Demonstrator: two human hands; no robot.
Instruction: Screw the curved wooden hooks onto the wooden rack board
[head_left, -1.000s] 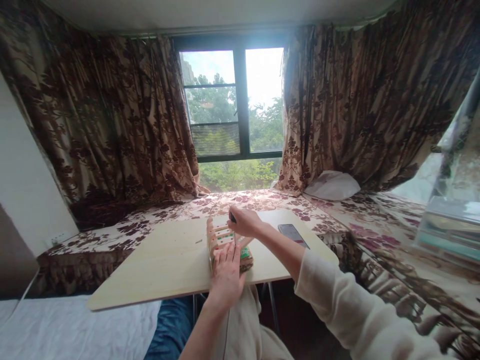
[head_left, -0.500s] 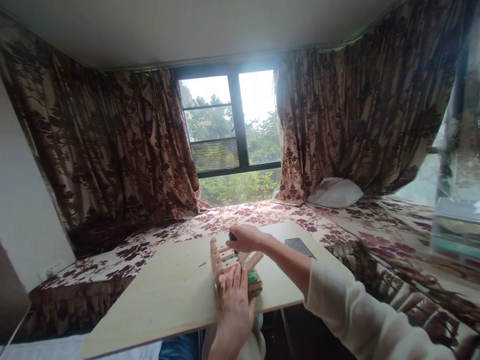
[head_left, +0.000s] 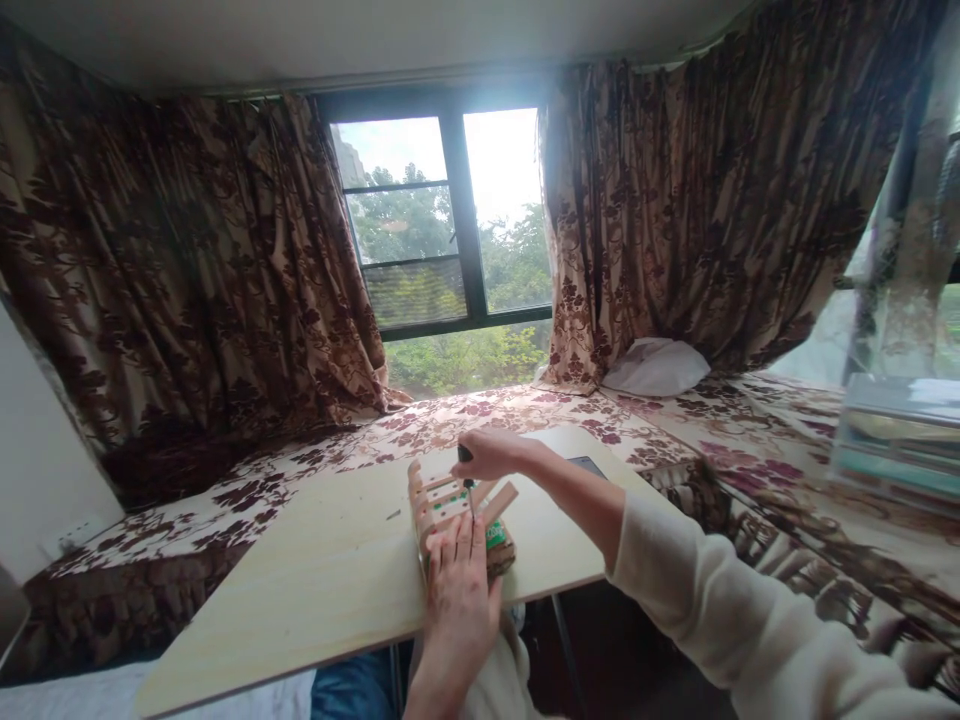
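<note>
My right hand (head_left: 487, 455) is closed around the dark handle of a screwdriver (head_left: 466, 456), whose thin shaft points down. Below it is a slatted wooden piece (head_left: 421, 510) with rounded side parts and rows of small dark holes. My left hand (head_left: 461, 575) holds the near end of this piece, fingers close together over the slats beside the screwdriver's shaft. The tip is hidden by the fingers. A green printed pack (head_left: 496, 533) shows under the wood on the right. One loose-looking slat (head_left: 501, 503) slants out to the right.
The pale wooden table (head_left: 300, 580) has a small dark bit (head_left: 394, 515) lying on it. A dark flat phone-like object (head_left: 586, 465) is partly behind my right forearm. Beyond are a flower-patterned covered ledge (head_left: 480, 405), a white bag (head_left: 656, 368) and a clear box (head_left: 892, 440).
The view has shifted slightly, so the table and hands sit a little higher and further left. Both hands keep their places on the screwdriver and the wooden piece.
</note>
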